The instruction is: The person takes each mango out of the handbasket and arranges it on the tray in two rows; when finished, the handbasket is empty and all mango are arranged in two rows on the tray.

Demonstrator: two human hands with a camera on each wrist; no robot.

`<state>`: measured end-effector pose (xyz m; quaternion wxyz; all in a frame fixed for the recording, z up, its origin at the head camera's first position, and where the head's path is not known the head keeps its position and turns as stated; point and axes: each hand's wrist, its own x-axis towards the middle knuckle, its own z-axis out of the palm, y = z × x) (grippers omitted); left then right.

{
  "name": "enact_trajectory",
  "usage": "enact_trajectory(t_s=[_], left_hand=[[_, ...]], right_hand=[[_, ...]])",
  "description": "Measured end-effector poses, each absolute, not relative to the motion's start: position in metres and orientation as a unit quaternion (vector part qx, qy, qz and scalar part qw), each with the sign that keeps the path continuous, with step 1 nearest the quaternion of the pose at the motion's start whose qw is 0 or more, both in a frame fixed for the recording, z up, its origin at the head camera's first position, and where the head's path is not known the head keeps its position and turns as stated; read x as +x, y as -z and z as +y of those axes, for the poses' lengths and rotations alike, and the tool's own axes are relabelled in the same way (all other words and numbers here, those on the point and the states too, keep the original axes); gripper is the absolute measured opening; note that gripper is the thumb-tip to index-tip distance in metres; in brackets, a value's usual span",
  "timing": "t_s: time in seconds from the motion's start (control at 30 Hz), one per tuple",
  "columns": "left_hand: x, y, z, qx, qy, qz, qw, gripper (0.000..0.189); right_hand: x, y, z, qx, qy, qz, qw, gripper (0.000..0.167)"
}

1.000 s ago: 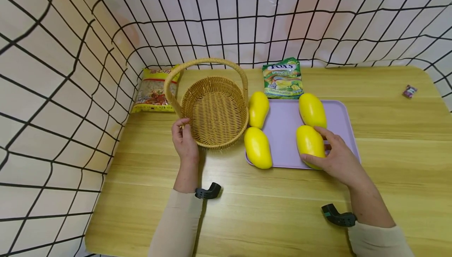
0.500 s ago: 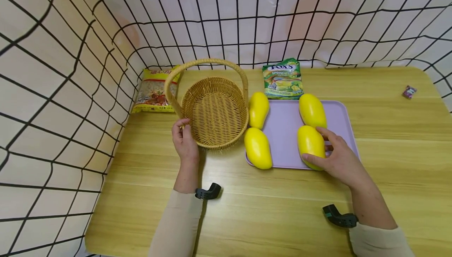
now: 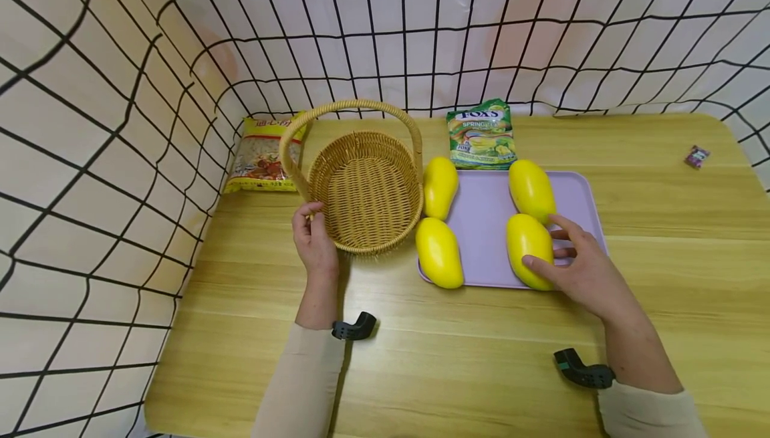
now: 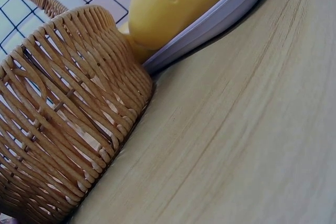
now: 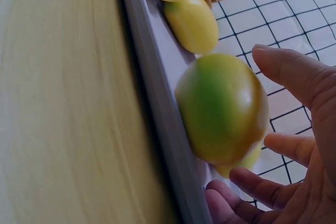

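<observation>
Several yellow mangoes lie at the lilac tray (image 3: 481,224), two along its left edge and two on its right half. My right hand (image 3: 586,267) is spread beside the front right mango (image 3: 529,251). In the right wrist view this mango (image 5: 220,108) shows a green patch, and the thumb and fingers (image 5: 289,148) stand apart from it. The back right mango (image 3: 532,190) lies just behind. My left hand (image 3: 315,241) grips the near left rim of the wicker basket (image 3: 367,204). No mango is in the basket.
A yellow food packet (image 3: 265,154) lies behind the basket at left. Behind the tray lies a green Fox's candy bag (image 3: 481,136). One small purple wrapped candy (image 3: 698,156) lies far right. Grid-patterned cloth (image 3: 373,37) rises along the back and left of the wooden table (image 3: 457,364).
My right hand has loosened from the front right mango and drawn slightly right, its fingers spreading. That mango has shifted a touch right. The left hand and basket stay put.
</observation>
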<state>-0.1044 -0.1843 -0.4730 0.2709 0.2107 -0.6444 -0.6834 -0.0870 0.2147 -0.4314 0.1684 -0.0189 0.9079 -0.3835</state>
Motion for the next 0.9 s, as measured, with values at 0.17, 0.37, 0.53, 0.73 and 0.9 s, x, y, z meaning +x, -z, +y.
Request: enact_trajectory(t_s=[0.17, 0.37, 0.53, 0.73, 0.9], left_hand=[[-0.104, 0.475, -0.186, 0.203, 0.692, -0.63, 0.288, 0.017], [-0.103, 0.472, -0.19, 0.208, 0.708, -0.599, 0.311, 0.013], [-0.097, 0.458, -0.189, 0.176, 0.666, -0.603, 0.403, 0.008], [-0.082, 0.434, -0.18, 0.011, 0.51, -0.696, 0.505, 0.008], [-0.078, 0.42, -0.175, -0.1, 0.445, -0.799, 0.392, 0.016]], right_hand=[[-0.088, 0.428, 0.22, -0.003, 0.387, 0.908, 0.162, 0.099], [-0.092, 0.423, 0.228, -0.005, 0.377, 0.917, 0.129, 0.093], [-0.095, 0.418, 0.233, -0.006, 0.353, 0.929, 0.112, 0.091], [-0.102, 0.413, 0.237, -0.024, 0.326, 0.94, 0.096, 0.087], [-0.114, 0.403, 0.241, -0.042, 0.291, 0.951, 0.096, 0.089]])
